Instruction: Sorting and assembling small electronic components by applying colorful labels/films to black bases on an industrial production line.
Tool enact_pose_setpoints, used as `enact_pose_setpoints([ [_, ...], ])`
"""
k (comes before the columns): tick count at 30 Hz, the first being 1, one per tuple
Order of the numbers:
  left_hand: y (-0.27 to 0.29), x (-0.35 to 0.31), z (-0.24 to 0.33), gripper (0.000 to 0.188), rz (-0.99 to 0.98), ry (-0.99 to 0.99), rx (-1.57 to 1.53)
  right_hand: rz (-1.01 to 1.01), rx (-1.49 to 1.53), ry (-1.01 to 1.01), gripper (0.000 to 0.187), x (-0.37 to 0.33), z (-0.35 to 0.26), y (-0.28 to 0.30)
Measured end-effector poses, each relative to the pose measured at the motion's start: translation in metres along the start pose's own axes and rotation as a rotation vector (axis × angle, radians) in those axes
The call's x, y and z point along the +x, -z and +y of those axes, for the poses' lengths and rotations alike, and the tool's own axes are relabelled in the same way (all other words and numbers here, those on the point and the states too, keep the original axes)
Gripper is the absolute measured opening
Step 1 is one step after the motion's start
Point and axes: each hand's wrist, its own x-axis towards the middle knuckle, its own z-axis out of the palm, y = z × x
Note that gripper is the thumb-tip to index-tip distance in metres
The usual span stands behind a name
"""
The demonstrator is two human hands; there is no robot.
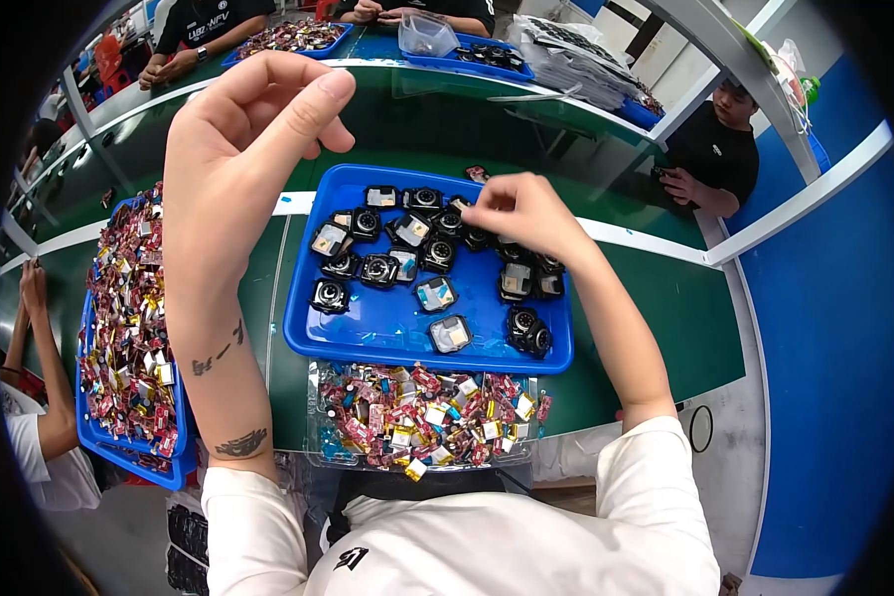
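Observation:
My left hand (253, 149) is raised high in front, left of the blue tray (368, 343), fingers curled in and thumb pressed toward them; whatever it may hold is hidden. Over the tray's far right part reaches my right hand (526, 214), its fingers pinched together among the black watch casings. Beneath its fingertips a watch casing (459, 206) shows in part, and I cannot make out what the pinch holds. Several black casings lie in the tray, some face up like this round-dialled one (378, 269), others with the inside up, like this open casing (450, 334).
A clear tray (316, 437) heaped with small batteries and red circuit boards (437, 412) sits nearest me. At left stands a blue bin (181, 452) full of similar parts. A white rail (621, 235) crosses the green table. Co-workers (715, 149) sit across and at the sides.

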Motion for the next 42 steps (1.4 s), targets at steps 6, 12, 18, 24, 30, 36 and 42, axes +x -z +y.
enact_pose_setpoints([
  [6,-0.016,0.0,-0.004,0.016,-0.144,-0.042,0.011,-0.217,0.071,0.64,0.017,-0.085,-0.03,-0.035],
  [12,-0.027,-0.002,-0.008,0.017,-0.214,-0.032,0.021,-0.125,-0.114,0.772,0.023,-0.086,-0.043,-0.067],
  [18,-0.033,-0.005,-0.006,0.014,-0.311,-0.016,0.027,-0.269,0.159,0.766,0.012,-0.085,-0.052,-0.051],
  [24,-0.036,-0.014,0.004,0.012,-0.391,-0.031,0.049,0.045,0.879,0.587,0.007,-0.062,-0.06,-0.02],
  [30,-0.05,-0.016,0.001,0.023,-0.488,0.066,-0.03,0.184,1.016,0.568,0.006,-0.058,-0.052,-0.003],
  [36,-0.061,-0.018,0.0,0.013,-0.44,-0.271,0.208,0.224,1.164,0.386,0.01,-0.059,-0.052,0.001],
  [42,-0.065,-0.016,-0.014,0.028,-0.346,-0.294,0.192,0.611,0.592,0.522,0.027,-0.058,-0.046,0.001],
])
